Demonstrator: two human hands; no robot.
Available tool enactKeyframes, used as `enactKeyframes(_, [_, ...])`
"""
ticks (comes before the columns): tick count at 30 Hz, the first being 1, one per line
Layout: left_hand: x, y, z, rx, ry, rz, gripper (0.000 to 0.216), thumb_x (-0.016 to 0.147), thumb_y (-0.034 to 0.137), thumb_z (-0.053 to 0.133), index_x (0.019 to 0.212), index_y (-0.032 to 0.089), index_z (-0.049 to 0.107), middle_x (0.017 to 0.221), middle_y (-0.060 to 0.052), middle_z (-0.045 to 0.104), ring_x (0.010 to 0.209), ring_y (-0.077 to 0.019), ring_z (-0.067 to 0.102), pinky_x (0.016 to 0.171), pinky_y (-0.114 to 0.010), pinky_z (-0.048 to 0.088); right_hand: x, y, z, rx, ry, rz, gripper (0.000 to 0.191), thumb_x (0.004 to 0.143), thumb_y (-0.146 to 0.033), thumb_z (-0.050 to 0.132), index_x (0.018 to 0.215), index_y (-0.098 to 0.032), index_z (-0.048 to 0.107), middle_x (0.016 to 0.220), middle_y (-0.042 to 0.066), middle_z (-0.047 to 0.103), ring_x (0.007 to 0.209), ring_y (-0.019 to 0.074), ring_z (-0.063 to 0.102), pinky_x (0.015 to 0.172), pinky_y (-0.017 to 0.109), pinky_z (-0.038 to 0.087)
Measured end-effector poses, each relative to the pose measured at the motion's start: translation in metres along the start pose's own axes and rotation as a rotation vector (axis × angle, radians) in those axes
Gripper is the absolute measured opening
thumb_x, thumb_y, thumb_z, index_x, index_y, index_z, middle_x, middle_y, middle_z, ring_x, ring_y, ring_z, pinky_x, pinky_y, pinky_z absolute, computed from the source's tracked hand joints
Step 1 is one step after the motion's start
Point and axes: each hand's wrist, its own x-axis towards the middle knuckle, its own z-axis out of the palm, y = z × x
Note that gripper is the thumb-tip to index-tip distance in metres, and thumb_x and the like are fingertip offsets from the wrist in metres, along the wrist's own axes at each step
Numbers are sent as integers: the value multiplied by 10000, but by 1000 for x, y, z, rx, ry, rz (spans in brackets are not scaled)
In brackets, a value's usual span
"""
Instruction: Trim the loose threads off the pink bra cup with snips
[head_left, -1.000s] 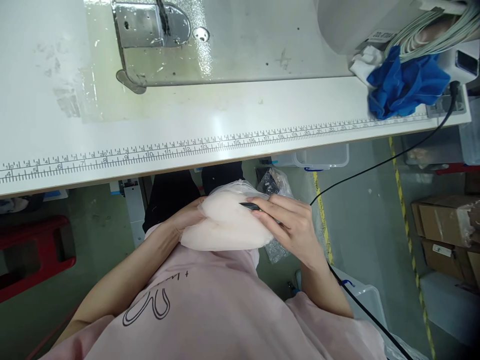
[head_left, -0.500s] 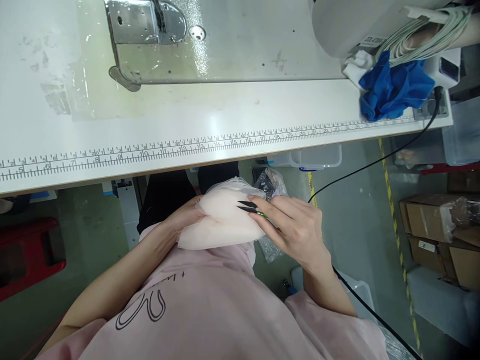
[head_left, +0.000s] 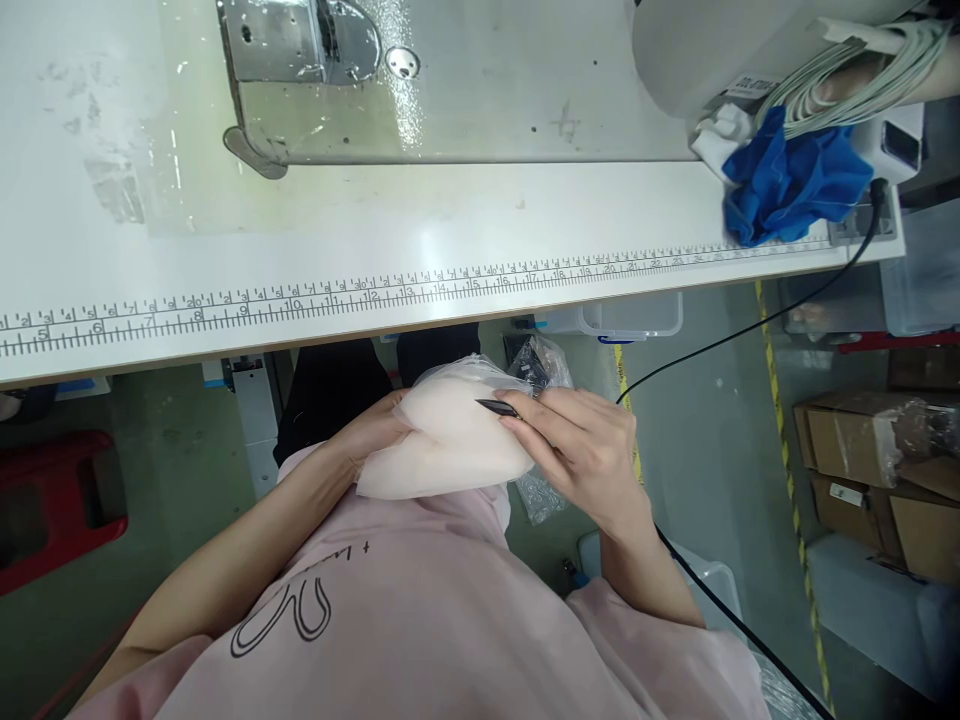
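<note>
A pale pink pad (head_left: 450, 445) sits in the person's lap, below the near edge of the table (head_left: 525, 230), partly wrapped in a clear bag (head_left: 480, 372) that bulges up on the table side of it. The left hand (head_left: 371, 432) cups the pad's left edge, fingers curled under and mostly hidden behind it, so it grips the pad from beneath. The right hand (head_left: 581, 450) lies over the pad's right end, fingers pinched shut on small snips (head_left: 499, 408) whose dark blades rest closed, tips pointing left and touching the pad's upper face. A second crinkled bag (head_left: 541, 365) with something dark inside pokes out just beyond the right hand, toward the table.

The pad rests against the pink shirt (head_left: 420, 640), which fills the near side of the view. A printed ruler (head_left: 420, 290) runs the length of the table's near edge. On the table, well beyond the ruler, stands the sewing machine (head_left: 337, 80) with its shiny metal plate. At the table's right end lies a blue cloth (head_left: 795, 185), bunched beside a bundle of pale cords (head_left: 862, 70). A black cable (head_left: 735, 340) drops from that end, passes under the right wrist. Under the table hangs a clear bin (head_left: 637, 320); cardboard boxes (head_left: 877, 470) stand on the floor off to its right, and a red stool (head_left: 60, 510) off to its left
</note>
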Motion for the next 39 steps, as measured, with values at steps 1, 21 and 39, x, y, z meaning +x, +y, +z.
enactKeyframes(1, [-1,2,2,20,32,-28,518,722,346,894,1205,212,761,1204,-47,779,1174,-312,693,901,-335,568,0,0,1,45,5,49,165,1047,-231,592,1089,-170,739,682,-6,607,601,122,563,586,272,375])
enactKeyframes(21, [-12,11,13,-10,104,-220,274,492,193,921,717,163,767,727,-11,716,660,-148,604,589,-228,484,24,30,31,722,-9,664,256,871,-374,715,712,-175,687,634,-31,551,597,106,431,560,256,321])
enactKeyframes(39, [-11,14,18,-74,208,-232,316,495,137,885,782,152,755,747,-9,757,689,-195,687,621,-255,548,-16,28,7,305,-46,258,283,1043,-385,609,1191,-201,763,695,-10,549,597,127,497,580,279,362])
